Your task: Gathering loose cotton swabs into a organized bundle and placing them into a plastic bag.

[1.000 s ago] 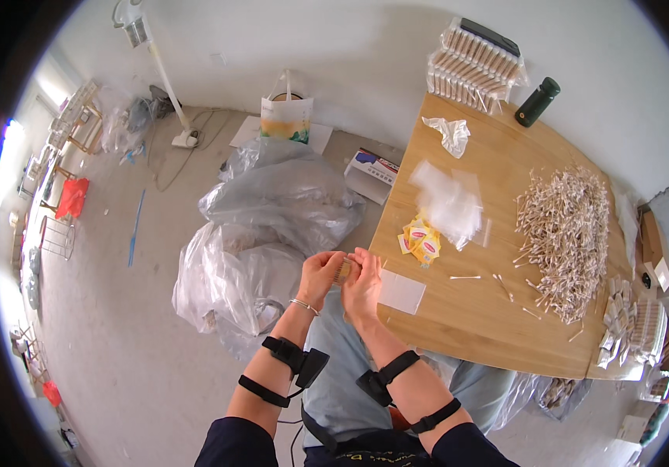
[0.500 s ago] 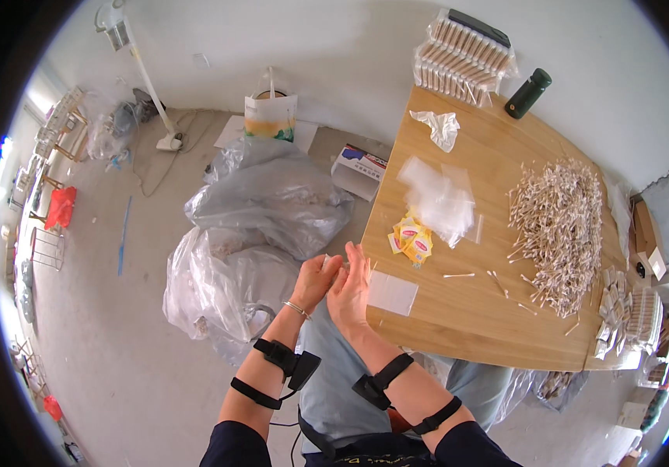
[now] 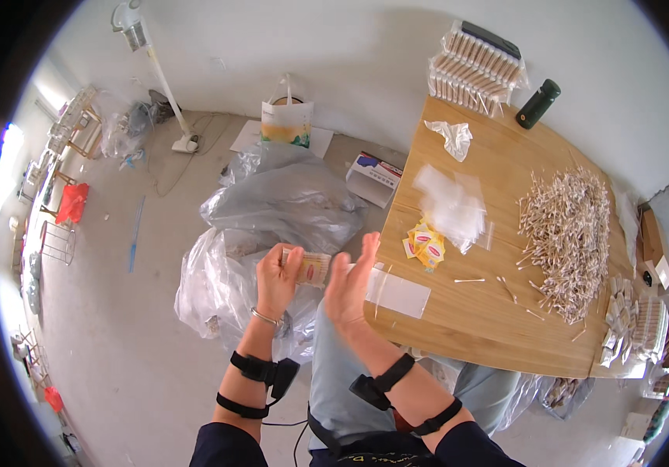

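My left hand (image 3: 277, 279) is closed round one end of a small clear packet of cotton swabs (image 3: 314, 269) with a yellow and red label, held in the air left of the table. Beside the packet's other end, my right hand (image 3: 348, 286) is open, its fingers stretched and nothing seen in it. Next to that hand, at the table's edge, lies a flat whitish rectangular sheet (image 3: 404, 296); a thin stick or two seem to lie by it. Farther back are yellow label cards (image 3: 426, 246) and clear plastic bags (image 3: 450, 208).
A large heap of loose cotton swabs (image 3: 566, 245) covers the wooden table's (image 3: 498, 335) right side. Packed swabs (image 3: 478, 71), a dark green bottle (image 3: 538, 104) and crumpled white wrap (image 3: 453, 138) sit at the back. Big plastic sacks (image 3: 280, 194) and a box (image 3: 373, 179) stand on the floor.
My hands have moved apart, the left one going leftward, and the swab packet now shows between them. My right hand's fingers have straightened. The whole view has shifted slightly.
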